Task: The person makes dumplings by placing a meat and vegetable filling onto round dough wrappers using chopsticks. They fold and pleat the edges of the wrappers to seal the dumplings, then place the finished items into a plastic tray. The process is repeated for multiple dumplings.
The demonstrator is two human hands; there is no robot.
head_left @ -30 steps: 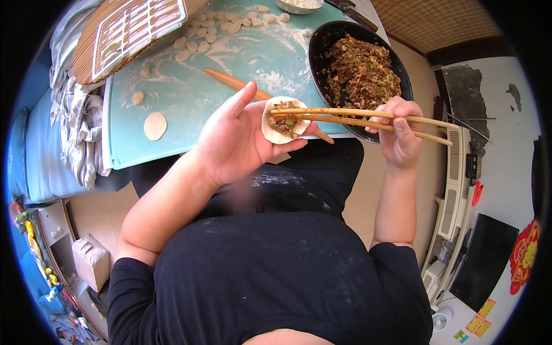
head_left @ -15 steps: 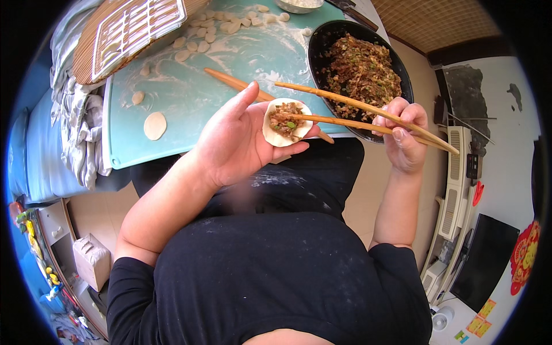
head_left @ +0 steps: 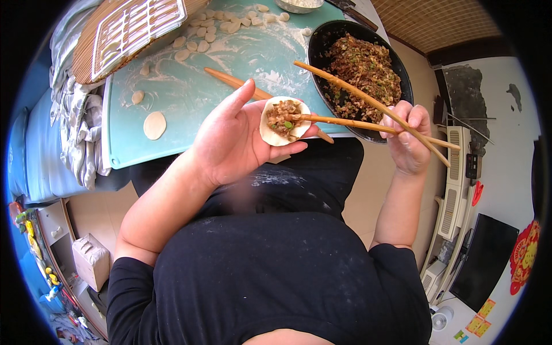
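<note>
Left hand (head_left: 221, 138) is nearer: round white dough wrapper (head_left: 269, 137) lies on its fingers, thumb spread clear, nothing pinched. Brown, green-flecked filling (head_left: 283, 115) sits mid-wrapper, left of the right hand's (head_left: 409, 138) fingers, which pinch two long tan wooden chopsticks. Lower stick (head_left: 356, 122) runs nearly crosswise, tip at filling; upper stick (head_left: 356, 95) splays away, tip beyond the wrapper. Tapered wooden rolling pin (head_left: 236, 82) slants past left fingers; round black pan (head_left: 315, 57) sits ahead-left of right fingers.
</note>
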